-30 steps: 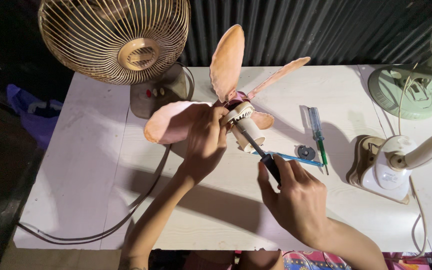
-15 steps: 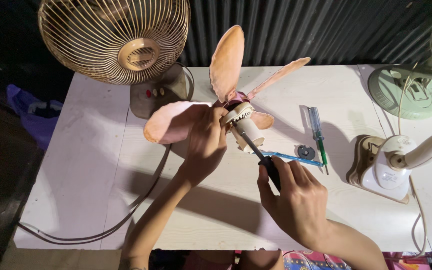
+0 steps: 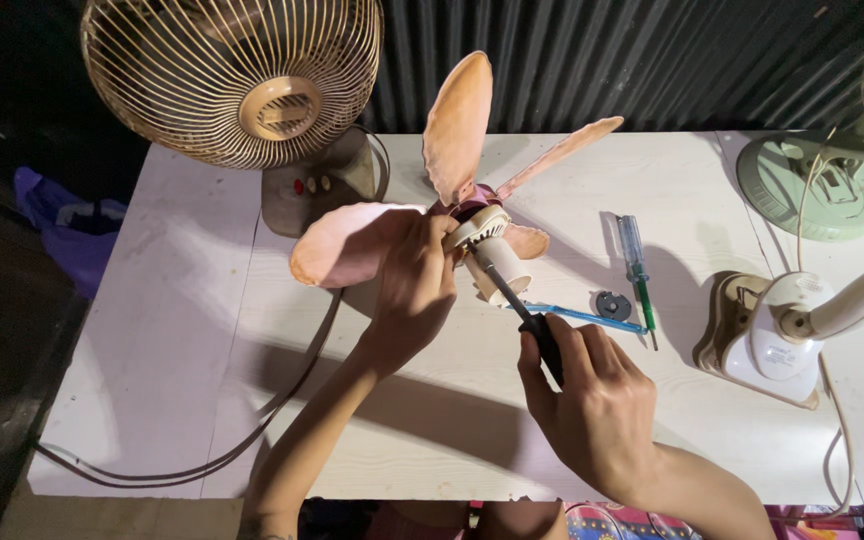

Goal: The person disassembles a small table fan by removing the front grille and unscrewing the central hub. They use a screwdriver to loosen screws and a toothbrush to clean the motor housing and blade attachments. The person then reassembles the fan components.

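Barely anything has shifted since the earlier frames: both hands sit where they were, screwdriver tip at the same spot on the motor.

Left to right, as I watch it from the head camera:

- Round beige wire-caged desk fan (image 3: 237,85) stands up and left of the grips, its dark cable (image 3: 202,455) looping across the white wooden table (image 3: 152,300).
- Left hand (image 3: 414,290) is wrapped around the cream plastic fan motor housing with pale pink blades (image 3: 477,235), fingers closed on the hub, one blade under the palm. I read it as a firm hold.
- Black-handled screwdriver (image 3: 524,318) runs diagonally; long axis goes from lower right up to upper left, tip at the housing just beside the left fingers.
- Right hand (image 3: 587,400) is curled tight round the handle, below and right of the housing. It is the hand farther from the motor; the left is on it.
- Just right of the shaft lie a thin blue rod-like tool (image 3: 577,317), a small dark round washer-like part (image 3: 612,305) and a clear green-tipped tester screwdriver (image 3: 637,270).
- Farther right: a white and beige fan base (image 3: 767,335), and a pale green round fan base (image 3: 812,185).
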